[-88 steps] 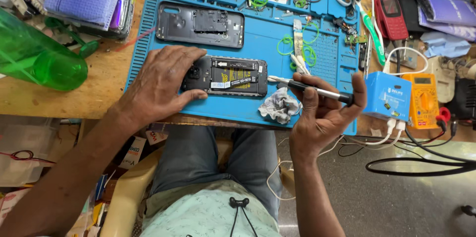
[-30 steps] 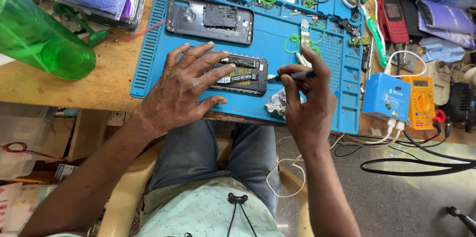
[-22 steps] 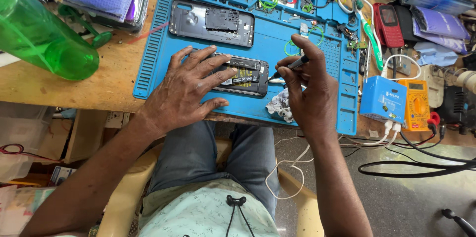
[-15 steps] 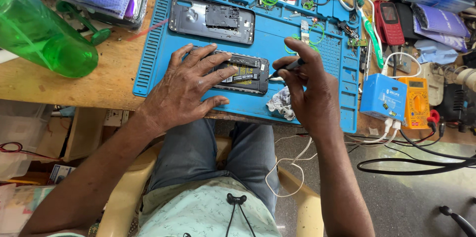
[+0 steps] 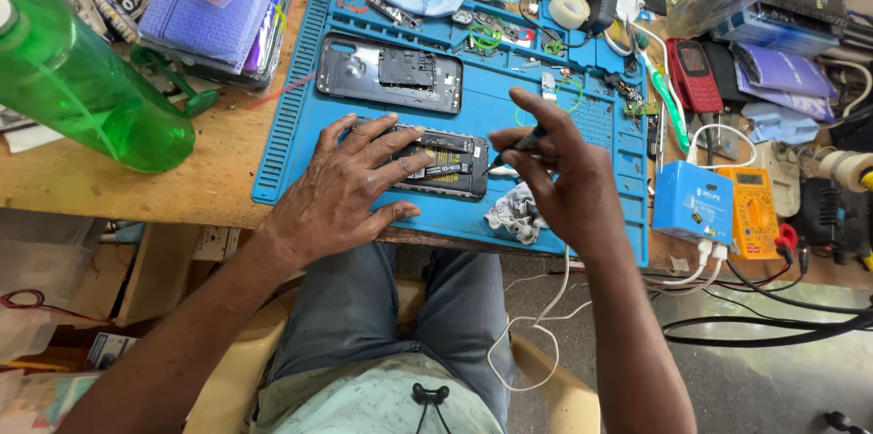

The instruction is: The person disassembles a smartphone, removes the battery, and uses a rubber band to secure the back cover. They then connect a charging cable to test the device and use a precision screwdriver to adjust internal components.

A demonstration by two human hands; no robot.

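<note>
The left hand (image 5: pixel 350 184) is lying flat, fingers spread, across the opened phone (image 5: pixel 446 161) in the middle of the frame, pinning it to the blue repair mat (image 5: pixel 291 125). Since a few seconds back that hand has slid a little further over the phone's left end, and it is still pressing down now.

The right hand (image 5: pixel 559 184) is where the change is. Earlier it was sitting lower and further right, holding the thin dark tool (image 5: pixel 511 148) almost level and clear of the phone. Now it has come up and in, fingers pinched shut around the tool, and the tip is angling down to the phone's right edge, touching it or just short of it; the exact contact is too small to tell. By my reading, that shift means the aiming is over and fine work on the phone's inside is under way, with one hand bracing and the other working.

Just below the tool tip, a crumpled grey cloth (image 5: pixel 516 214) is lying on the mat's lower edge, beside the right wrist. Above the phone, toward the upper middle, a second dark phone back (image 5: pixel 391 75) is lying open, apart from both hands. At the left of the frame a green bottle (image 5: pixel 86 79) is lying on its side on the wooden bench. At the right, a blue box (image 5: pixel 693 202) and an orange meter (image 5: pixel 753 211) are sitting side by side, with a red handset (image 5: pixel 696 75) above them.
</note>
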